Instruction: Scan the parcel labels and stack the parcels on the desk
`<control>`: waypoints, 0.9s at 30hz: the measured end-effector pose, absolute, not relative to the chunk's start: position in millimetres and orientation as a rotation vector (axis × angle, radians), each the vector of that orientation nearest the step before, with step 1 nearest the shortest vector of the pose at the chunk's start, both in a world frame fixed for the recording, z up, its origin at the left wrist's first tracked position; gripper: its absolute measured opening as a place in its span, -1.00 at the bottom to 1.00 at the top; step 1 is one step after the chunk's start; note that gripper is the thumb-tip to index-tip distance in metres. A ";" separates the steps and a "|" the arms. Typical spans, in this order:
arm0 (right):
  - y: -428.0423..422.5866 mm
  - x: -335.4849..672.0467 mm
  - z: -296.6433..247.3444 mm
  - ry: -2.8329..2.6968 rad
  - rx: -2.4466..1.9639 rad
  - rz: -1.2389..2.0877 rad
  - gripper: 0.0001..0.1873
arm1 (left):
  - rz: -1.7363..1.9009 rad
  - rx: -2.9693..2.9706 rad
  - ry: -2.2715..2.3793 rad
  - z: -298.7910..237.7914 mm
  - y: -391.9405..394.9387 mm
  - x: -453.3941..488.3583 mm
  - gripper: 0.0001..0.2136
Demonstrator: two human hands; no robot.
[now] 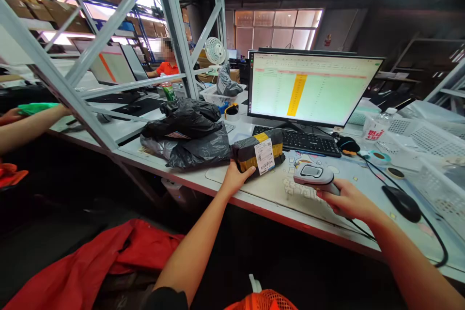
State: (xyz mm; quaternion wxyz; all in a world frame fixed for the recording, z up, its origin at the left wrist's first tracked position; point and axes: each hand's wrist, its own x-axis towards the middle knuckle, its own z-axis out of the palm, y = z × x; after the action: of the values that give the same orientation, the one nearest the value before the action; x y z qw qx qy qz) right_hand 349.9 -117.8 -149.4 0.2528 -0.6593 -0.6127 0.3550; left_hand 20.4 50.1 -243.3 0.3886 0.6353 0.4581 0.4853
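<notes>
My left hand (pixel 237 178) grips the near end of a dark grey parcel (pixel 250 151) bound with yellow tape, resting on the white table (pixel 254 193). A white barcode label (pixel 265 156) on the parcel faces right. My right hand (pixel 348 200) is closed round the handle of a grey handheld barcode scanner (pixel 314 175), whose head points left toward the label, a short gap away. The scanner's black cable runs off to the right.
A pile of black and grey bagged parcels (pixel 189 135) lies left of the parcel. Behind stand a monitor (pixel 311 88) showing a spreadsheet, a keyboard (pixel 301 141), two mice (pixel 402 202) and white baskets (pixel 436 189). Another person's arm (pixel 25 128) reaches in at left; a person in orange (pixel 167 65) sits far back.
</notes>
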 end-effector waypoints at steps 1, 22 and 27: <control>-112.5 356.1 -153.1 -1.679 -1.823 0.911 -0.44 | 1.241 1.614 1.155 -242.2 48.9 20.4 -0.13; 25.9 437.1 -176.1 -1.581 -2.525 -0.091 -0.44 | 1.171 1.585 1.336 -235.1 45.4 21.5 -0.27; 69.5 434.4 -185.9 -1.574 -2.594 0.020 -0.46 | 1.209 1.585 1.300 -241.3 48.1 19.8 -0.23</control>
State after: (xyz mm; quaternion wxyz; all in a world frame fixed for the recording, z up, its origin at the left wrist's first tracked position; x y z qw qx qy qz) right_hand 434.4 69.5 -185.9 0.0534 -0.8537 -0.5180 0.0065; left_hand 19.8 48.1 -241.3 0.3720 0.6182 0.5070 0.4715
